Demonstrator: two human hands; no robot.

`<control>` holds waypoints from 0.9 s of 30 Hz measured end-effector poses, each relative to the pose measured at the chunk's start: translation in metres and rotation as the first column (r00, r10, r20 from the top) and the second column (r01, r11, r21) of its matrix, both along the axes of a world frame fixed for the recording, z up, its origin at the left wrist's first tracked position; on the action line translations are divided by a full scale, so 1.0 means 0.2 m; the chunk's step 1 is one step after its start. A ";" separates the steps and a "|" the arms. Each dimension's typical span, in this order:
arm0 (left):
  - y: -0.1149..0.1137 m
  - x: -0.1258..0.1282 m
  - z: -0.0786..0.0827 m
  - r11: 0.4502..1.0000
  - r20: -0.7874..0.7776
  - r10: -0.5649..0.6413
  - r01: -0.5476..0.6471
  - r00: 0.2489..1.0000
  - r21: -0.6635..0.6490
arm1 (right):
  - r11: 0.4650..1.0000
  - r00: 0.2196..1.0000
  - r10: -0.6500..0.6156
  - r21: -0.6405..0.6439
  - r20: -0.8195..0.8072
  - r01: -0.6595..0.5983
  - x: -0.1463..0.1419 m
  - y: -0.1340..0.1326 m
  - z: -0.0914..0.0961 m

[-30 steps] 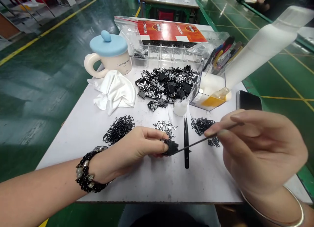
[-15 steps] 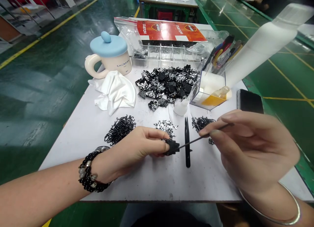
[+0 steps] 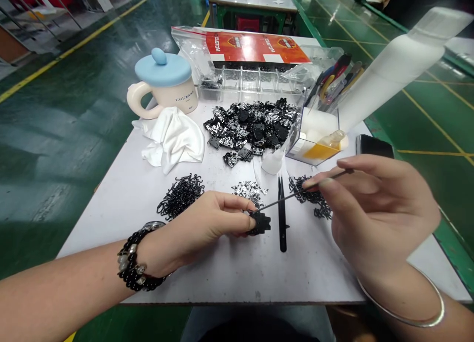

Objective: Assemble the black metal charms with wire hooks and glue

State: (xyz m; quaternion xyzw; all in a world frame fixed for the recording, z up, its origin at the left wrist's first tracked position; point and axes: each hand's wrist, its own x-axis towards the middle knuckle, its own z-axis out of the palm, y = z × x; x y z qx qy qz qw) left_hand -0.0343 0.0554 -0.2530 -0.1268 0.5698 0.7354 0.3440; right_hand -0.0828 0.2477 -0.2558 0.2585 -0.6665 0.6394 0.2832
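Pick tip up at the top edge of the work now! The right hand (image 3: 381,213) has lifted, and the thin black pick (image 3: 292,196) has swung with it, so the tip has moved from the side of the black stamped piece (image 3: 262,223) to its upper edge. From my seat I can't tell whether the tip is touching or going in. The right fingers are pinched together on the far end of the shaft, with the others curled loosely behind.

The left hand (image 3: 207,228) hasn't let go: its fingers are clamped on the piece, which sits right at their tips, low over the white table (image 3: 229,283). I can't tell whether it's resting on the surface.

Black tweezers (image 3: 283,228) lie just to the right of the piece, with neither hand on them. Black wire clips (image 3: 181,196) sit left of the left hand and more wire clips (image 3: 309,194) lie under the pick. A small silver pile (image 3: 249,190) sits just behind the left fingers, and a big heap of black and silver parts (image 3: 252,130) lies further up the table.
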 end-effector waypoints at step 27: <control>-0.01 0.00 0.00 1.000 0.039 0.023 -0.022 0.999 -0.010 | 0.989 0.987 -0.135 -0.068 -0.084 0.129 -0.04 0.02 0.02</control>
